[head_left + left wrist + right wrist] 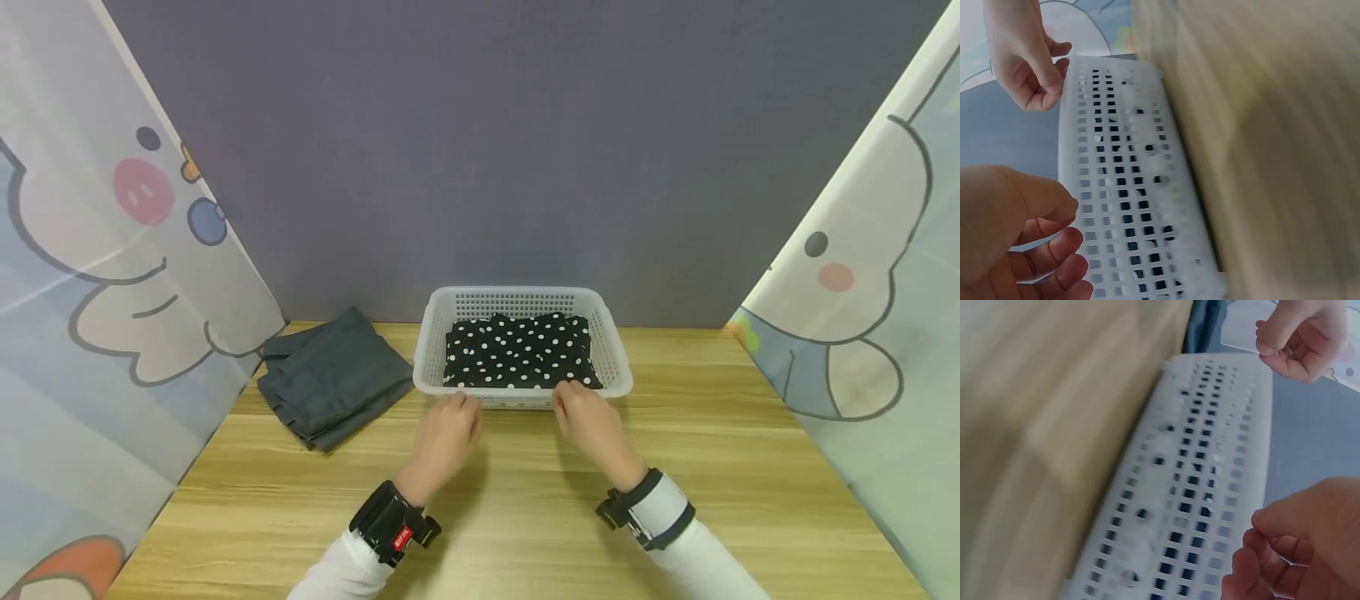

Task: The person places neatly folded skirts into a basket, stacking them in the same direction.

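Note:
A white perforated plastic basket (525, 402) stands at the back middle of the table. Black cloth with white polka dots (517, 350) lies spread inside it. At the basket's near rim, towards its left end, is my left hand (447, 427), its fingers loosely curled. My right hand (591, 423) is by the same rim, towards the right end, also with loosely bent fingers. Nothing shows between the fingers of the left hand (1029, 237) in the left wrist view. The right hand (1297, 550) likewise shows nothing held in the right wrist view.
Left of the basket, a stack of dark grey folded cloths (337, 383) lies on the wooden table (517, 517), close to the basket's side. A grey panel (480, 150) rises behind. Cartoon-printed sheets flank the table left and right.

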